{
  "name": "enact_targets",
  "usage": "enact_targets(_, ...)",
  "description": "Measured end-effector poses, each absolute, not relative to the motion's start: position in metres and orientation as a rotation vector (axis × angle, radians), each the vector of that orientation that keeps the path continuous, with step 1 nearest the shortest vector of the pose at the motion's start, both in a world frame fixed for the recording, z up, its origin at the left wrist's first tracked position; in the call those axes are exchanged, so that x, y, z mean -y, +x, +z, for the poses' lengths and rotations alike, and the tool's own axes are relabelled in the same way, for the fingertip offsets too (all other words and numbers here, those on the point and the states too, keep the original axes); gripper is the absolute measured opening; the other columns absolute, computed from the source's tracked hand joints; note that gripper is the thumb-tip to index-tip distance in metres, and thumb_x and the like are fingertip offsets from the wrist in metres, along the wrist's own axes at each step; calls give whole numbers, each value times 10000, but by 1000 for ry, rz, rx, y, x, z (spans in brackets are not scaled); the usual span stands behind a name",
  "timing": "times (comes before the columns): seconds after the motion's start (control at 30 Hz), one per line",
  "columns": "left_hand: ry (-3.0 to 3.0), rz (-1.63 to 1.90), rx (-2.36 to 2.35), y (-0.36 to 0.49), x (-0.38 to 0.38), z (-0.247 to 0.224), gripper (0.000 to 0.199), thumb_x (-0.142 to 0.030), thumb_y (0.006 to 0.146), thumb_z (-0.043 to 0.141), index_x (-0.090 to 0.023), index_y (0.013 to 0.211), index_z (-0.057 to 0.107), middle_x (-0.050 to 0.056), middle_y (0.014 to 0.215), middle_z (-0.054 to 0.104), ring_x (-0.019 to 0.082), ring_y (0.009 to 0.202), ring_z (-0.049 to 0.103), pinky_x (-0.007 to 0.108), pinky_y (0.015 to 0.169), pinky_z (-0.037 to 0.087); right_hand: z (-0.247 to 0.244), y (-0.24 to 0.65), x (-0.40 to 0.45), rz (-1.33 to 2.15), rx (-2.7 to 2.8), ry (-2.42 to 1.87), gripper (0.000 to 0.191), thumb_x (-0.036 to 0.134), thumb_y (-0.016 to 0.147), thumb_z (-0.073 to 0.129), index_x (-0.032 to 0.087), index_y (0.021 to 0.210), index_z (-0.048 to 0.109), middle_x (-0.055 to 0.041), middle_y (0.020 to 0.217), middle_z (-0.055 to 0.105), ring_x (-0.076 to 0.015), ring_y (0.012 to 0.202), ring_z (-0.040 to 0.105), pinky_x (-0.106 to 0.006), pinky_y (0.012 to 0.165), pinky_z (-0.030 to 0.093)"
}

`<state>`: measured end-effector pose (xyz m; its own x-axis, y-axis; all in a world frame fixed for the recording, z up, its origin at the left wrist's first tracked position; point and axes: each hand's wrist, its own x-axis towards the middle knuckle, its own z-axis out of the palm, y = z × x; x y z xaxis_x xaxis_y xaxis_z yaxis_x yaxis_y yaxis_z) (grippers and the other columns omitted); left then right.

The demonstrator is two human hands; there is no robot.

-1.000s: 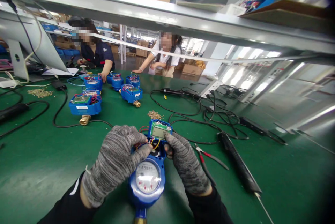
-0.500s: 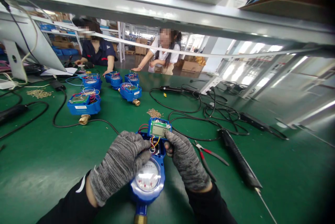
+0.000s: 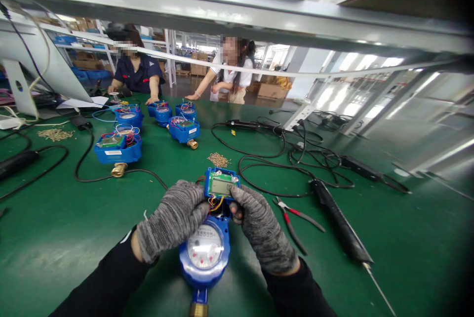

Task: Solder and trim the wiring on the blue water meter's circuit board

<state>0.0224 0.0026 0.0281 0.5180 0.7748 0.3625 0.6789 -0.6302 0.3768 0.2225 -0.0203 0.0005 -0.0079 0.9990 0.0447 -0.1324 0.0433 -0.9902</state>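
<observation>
In front of me a blue water meter (image 3: 205, 252) lies on the green table, its round dial facing up and a brass fitting at the near end. Its display module (image 3: 222, 183), a green board with a small LCD, is raised over the open wiring compartment, where red, white and yellow wires show. My right hand (image 3: 261, 225), in a grey knit glove with bare fingertips, grips the module's right edge, thumb on top by the screen. Gloved likewise, my left hand (image 3: 174, 220) is closed at the left side of the meter's housing by the wires; its fingertips are partly hidden.
More blue meters (image 3: 117, 146) stand at the back left. Small screws (image 3: 219, 160) lie in a pile beyond my hands. Red-handled pliers (image 3: 296, 218) and a black electric screwdriver (image 3: 340, 220) rest at right, among cables (image 3: 292, 159). Two people are across the table; a shelf beam (image 3: 222, 6) crosses overhead.
My left fingers have moved up from the wires to the housing's side. The display module has shifted slightly left and sits flatter over the compartment, uncovering more of the dial.
</observation>
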Motion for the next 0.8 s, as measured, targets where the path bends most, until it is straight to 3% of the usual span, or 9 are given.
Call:
enact_targets(0.1, 2491, 787, -1095, 16, 3, 35, 252, -317, 937, 492, -237, 985, 726, 63, 969, 746, 254, 931, 680, 426, 882, 539, 4, 221, 22, 1234, 1143, -1062, 385, 488, 894, 641, 158, 698, 601, 8, 618, 534, -98, 539, 445, -225, 507, 348)
enact_targets(0.27, 2288, 1114, -1322, 18, 14, 23, 262, -349, 856, 638, -211, 1071, 691, 65, 1021, 728, 255, 949, 666, 440, 863, 543, 9, 220, 27, 1176, 1110, -1058, 376, 472, 913, 617, 168, 693, 597, 8, 657, 543, -110, 594, 465, -238, 576, 388)
enact_targets(0.43, 2250, 1421, -1483, 21, 20, 17, 147, -319, 844, 655, -201, 907, 718, 66, 930, 719, 261, 927, 646, 471, 881, 511, -2, 223, 20, 1173, 1099, -1097, 375, 482, 909, 623, 166, 710, 598, 11, 629, 545, -106, 563, 456, -230, 536, 366)
enact_targets(0.57, 2205, 1343, -1477, 30, 19, 19, 94, -279, 852, 656, -226, 820, 727, 28, 837, 723, 230, 821, 644, 442, 831, 498, -5, 224, 16, 1160, 1119, -1101, 384, 488, 902, 632, 167, 695, 587, 14, 632, 548, -101, 551, 446, -227, 524, 360)
enact_targets(0.8, 2037, 1160, -1441, 43, 14, 16, 173, -290, 894, 575, -204, 791, 684, 36, 833, 688, 205, 796, 619, 382, 798, 491, -3, 224, 19, 1139, 1124, -1104, 411, 495, 921, 599, 162, 681, 590, 6, 623, 553, -108, 556, 466, -227, 531, 373)
